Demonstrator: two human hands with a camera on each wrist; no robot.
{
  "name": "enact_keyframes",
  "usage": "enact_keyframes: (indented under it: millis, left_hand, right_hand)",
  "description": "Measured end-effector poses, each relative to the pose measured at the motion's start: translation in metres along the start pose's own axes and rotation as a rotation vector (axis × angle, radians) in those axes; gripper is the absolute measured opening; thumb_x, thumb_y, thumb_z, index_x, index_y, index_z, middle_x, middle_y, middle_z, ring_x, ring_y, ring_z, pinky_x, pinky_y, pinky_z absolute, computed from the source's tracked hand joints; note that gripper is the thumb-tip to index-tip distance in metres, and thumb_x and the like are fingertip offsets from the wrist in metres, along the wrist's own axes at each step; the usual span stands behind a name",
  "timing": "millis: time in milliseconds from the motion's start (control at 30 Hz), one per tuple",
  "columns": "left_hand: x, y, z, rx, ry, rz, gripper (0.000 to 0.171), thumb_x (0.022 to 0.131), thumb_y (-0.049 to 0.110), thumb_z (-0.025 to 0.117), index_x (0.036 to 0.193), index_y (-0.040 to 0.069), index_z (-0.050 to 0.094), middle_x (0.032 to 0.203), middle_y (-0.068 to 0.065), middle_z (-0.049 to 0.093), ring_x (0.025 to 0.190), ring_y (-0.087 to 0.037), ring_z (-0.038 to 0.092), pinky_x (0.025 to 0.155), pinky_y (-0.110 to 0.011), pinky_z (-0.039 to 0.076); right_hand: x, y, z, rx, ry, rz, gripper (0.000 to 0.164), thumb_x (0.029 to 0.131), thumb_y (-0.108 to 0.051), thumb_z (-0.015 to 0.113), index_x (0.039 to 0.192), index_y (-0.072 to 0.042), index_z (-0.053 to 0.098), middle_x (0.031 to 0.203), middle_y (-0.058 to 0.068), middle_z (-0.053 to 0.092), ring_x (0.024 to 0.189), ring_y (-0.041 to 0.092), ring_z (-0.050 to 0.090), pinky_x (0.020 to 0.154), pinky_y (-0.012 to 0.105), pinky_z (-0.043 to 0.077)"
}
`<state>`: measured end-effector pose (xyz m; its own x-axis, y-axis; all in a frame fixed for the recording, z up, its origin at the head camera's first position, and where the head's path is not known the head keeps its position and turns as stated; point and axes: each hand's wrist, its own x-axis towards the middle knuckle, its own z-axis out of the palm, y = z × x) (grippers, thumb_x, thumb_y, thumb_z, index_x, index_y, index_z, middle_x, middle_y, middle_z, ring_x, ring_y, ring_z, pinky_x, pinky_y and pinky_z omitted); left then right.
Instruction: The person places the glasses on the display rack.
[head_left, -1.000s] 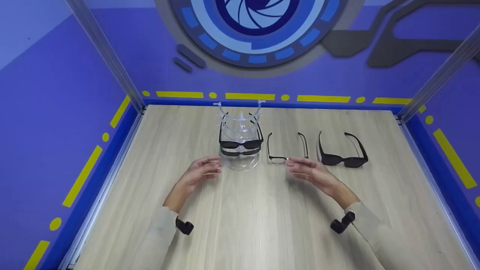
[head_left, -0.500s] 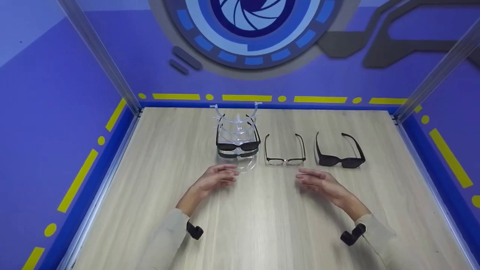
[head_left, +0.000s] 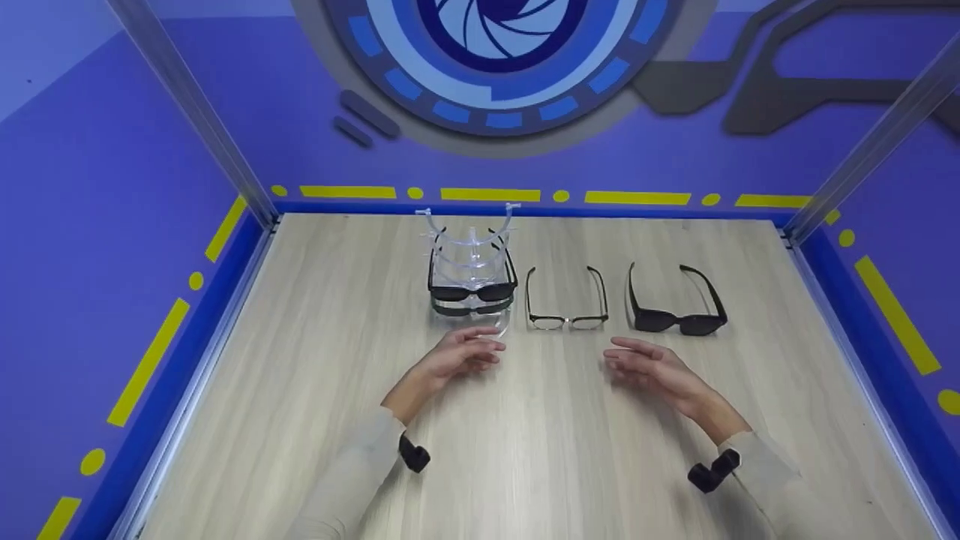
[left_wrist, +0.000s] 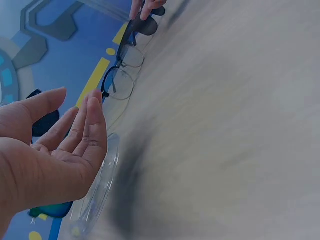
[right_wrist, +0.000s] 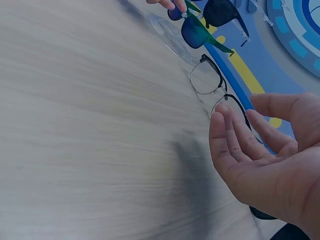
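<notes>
A clear plastic display stand (head_left: 472, 243) holds two pairs of dark sunglasses, the upper sunglasses (head_left: 495, 292) and the lower sunglasses (head_left: 453, 310). To its right on the table lie eyeglasses (head_left: 548, 323) with clear lenses and a dark upper rim. Further right are black sunglasses (head_left: 699, 325), temples pointing back. My left hand (head_left: 461, 355) hovers in front of the stand, fingers loosely bent around nothing, partly covering the stand's base. My right hand (head_left: 660, 375) hangs above the table in front of the black sunglasses, fingers relaxed and holding nothing.
The wooden table (head_left: 517, 457) is bounded by a blue back wall (head_left: 247, 135) and side walls with yellow marks. Metal posts (head_left: 187, 105) stand at the back corners. A small black camera mount (head_left: 414, 453) sits on each wrist.
My left hand has moved right, from beside the stand to in front of its base. My right hand has drawn back and right, away from the clear eyeglasses. The head view shifted slightly.
</notes>
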<state>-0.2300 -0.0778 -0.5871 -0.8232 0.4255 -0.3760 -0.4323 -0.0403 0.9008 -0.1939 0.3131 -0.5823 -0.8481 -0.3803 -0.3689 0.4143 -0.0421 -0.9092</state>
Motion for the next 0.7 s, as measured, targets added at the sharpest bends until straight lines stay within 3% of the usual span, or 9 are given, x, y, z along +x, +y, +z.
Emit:
enact_keyframes:
  millis: [400,700]
  left_hand:
    - [0.035,-0.003,0.031,-0.050,-0.030,-0.034,0.057,0.102,0.011,0.061,0.155,0.008,0.041,0.133,-0.016,0.069,0.088,-0.010,0.073,0.078,-0.022,0.059]
    - [0.053,-0.005,0.045,-0.101,0.017,-0.058,0.056,0.100,0.013,0.064,0.152,0.008,0.043,0.127,-0.012,0.072,0.094,-0.014,0.073,0.085,-0.027,0.060]
  right_hand:
    - [0.018,-0.002,-0.005,0.109,0.003,0.004,0.072,0.107,-0.014,0.052,0.162,0.004,0.009,0.128,-0.001,0.071,0.120,0.011,0.066,0.105,0.030,0.054]
    - [0.033,0.001,-0.005,0.188,0.006,0.014,0.068,0.110,-0.012,0.045,0.163,0.000,0.005,0.131,0.003,0.071,0.121,0.016,0.067,0.103,0.030,0.055]
